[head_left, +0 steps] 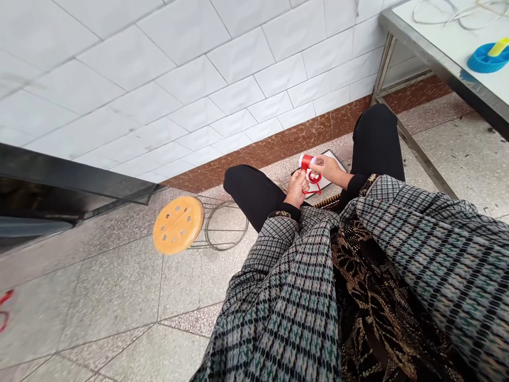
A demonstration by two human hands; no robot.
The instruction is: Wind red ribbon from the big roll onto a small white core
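Between my knees, in the head view, is a white spool (306, 161) wound with red ribbon. My right hand (326, 167) grips the spool at its right side with closed fingers. Just below it, my left hand (297, 188) pinches the red ribbon (305, 171) where it comes down off the spool. A loose loop of the same ribbon (315, 179) hangs beside my left fingers. Behind my hands lies a flat white panel with a dark edge (332, 155), partly covered by them.
A stool with a round orange seat (178, 225) lies tipped on the tiled floor to my left. At upper right stands a metal-framed table (437, 45) bearing a blue round piece (487, 59) and pale cords. A white tiled wall (238, 63) rises ahead.
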